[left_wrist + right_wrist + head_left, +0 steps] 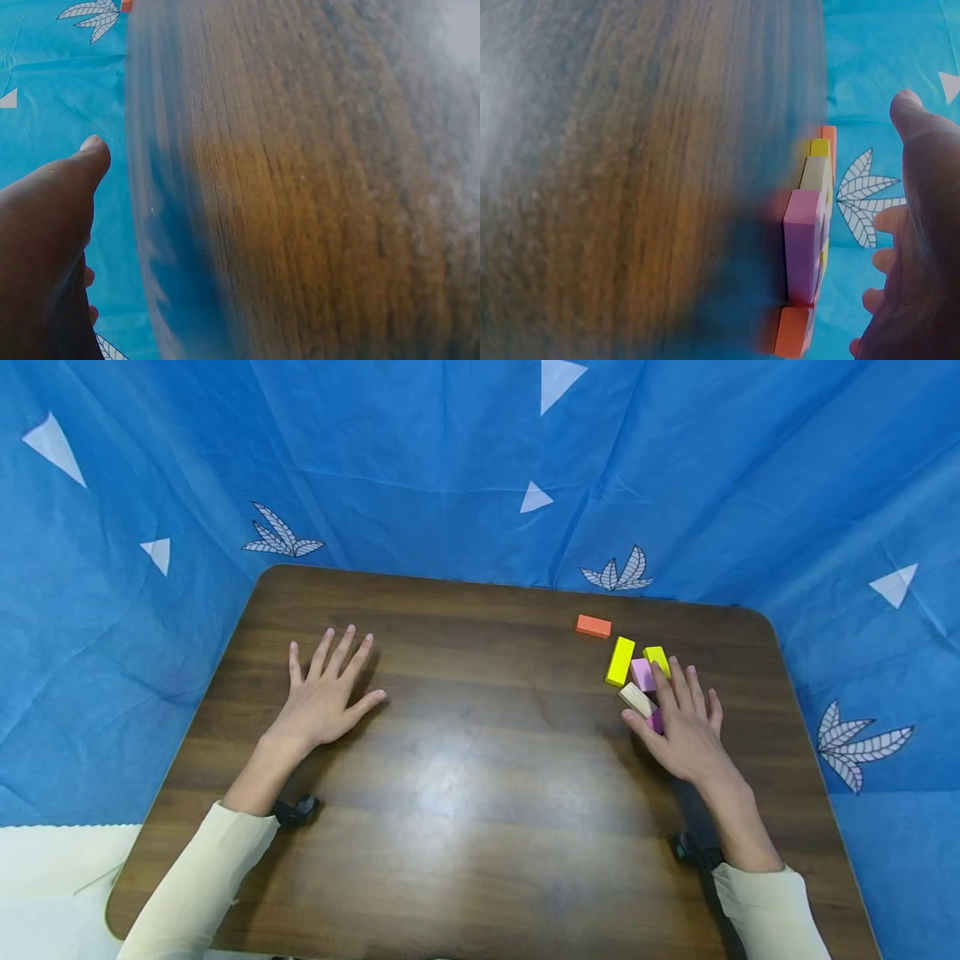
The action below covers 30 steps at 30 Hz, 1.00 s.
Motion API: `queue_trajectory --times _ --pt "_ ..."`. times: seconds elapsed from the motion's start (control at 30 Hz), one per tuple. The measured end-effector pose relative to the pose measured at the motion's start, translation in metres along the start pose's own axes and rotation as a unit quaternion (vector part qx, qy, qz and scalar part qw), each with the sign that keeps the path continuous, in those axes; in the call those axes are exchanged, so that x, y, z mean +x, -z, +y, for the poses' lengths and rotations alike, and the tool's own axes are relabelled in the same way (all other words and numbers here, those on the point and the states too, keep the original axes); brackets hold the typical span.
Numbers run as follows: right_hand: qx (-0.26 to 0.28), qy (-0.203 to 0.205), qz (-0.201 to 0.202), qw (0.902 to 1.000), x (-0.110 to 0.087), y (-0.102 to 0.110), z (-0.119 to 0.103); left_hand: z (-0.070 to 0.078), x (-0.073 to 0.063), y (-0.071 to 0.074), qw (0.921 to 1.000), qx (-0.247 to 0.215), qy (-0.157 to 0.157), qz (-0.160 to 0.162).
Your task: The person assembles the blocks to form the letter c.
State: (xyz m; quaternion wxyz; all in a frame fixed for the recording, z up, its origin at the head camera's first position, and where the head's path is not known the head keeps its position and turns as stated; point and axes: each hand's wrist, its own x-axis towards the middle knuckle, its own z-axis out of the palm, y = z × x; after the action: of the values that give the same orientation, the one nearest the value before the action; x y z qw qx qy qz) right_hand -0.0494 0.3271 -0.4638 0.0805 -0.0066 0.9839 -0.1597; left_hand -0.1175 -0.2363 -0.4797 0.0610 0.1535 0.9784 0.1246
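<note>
My left hand [318, 703] is spread flat above the left part of the table, with nothing in it and no block near it. On the right, my right hand [684, 731] hovers with fingers spread over a loose group of small wooden blocks. Beside its thumb lie a plain wood block [636, 697] and a purple block [657, 721], partly covered by the hand. Past the fingertips are a pink block [641, 673], a yellow block [657, 658] and a longer yellow block [619, 662]. In the right wrist view, an orange block [790, 332], hidden from the head view, lies near the purple one.
A separate orange block [593, 627] lies farther back on the brown wooden table [465, 760]. Blue cloth [420, 460] with white triangles and leaf prints hangs behind the table and along both sides. A dark wrist camera [296, 811] is strapped below the left hand.
</note>
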Motion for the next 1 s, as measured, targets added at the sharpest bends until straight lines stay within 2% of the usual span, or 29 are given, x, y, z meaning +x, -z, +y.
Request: queue_trajectory --times 0.3,0.43,0.53,0.63,0.77,1.0 --pt "0.011 -0.004 0.016 0.9998 -0.004 -0.003 0.005 0.008 0.003 -0.002 0.9999 -0.006 -0.009 0.004" --pt "0.020 -0.003 0.021 0.9996 -0.001 -0.005 0.006 0.020 0.011 -0.004 0.9997 -0.013 -0.023 -0.002" --pt "0.027 -0.001 0.025 0.9993 0.003 -0.004 0.007 0.034 0.022 -0.004 0.9987 -0.023 -0.045 -0.007" --pt "0.041 0.006 0.031 0.9987 0.010 -0.001 0.008 0.054 0.035 -0.005 0.9962 -0.042 -0.074 -0.015" --pt "0.067 0.019 0.049 0.9964 0.016 0.004 0.008 0.089 0.057 -0.010 0.9892 -0.075 -0.125 -0.018" --pt "0.072 0.020 0.093 0.9929 0.015 0.006 0.008 0.170 0.102 -0.023 0.9721 -0.107 -0.206 -0.034"
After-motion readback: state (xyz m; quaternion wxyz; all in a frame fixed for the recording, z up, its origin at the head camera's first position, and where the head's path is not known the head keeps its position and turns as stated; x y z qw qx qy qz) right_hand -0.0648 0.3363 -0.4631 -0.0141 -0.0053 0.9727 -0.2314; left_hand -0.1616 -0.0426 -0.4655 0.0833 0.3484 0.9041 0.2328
